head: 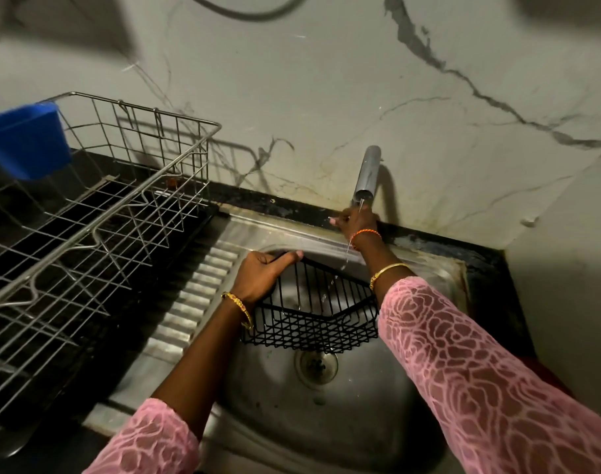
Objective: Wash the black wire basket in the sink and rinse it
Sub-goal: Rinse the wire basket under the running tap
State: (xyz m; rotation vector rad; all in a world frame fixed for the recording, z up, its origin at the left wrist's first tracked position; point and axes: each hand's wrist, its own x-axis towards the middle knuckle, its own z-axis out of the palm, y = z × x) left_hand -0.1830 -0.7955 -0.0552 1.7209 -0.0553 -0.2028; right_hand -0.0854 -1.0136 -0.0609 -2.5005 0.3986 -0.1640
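Black basket [312, 316], pink lace-patterned sleeves [463, 354]

The black wire basket [312, 313] fills the sink's [275, 405] far half; the near half around the drain [316, 366] lies open. A wire dish rack [97, 213] crowds the table on the left.

Support surface: dark stone counter [87, 336] against a white marbled wall. A steel sink [377, 439] is set into the counter, with a ribbed drainboard [193, 299] on its left side. A steel wire dish rack [97, 217] stands on the counter left of the drainboard. A blue plastic tub [25, 138] sits at the rack's far left end.
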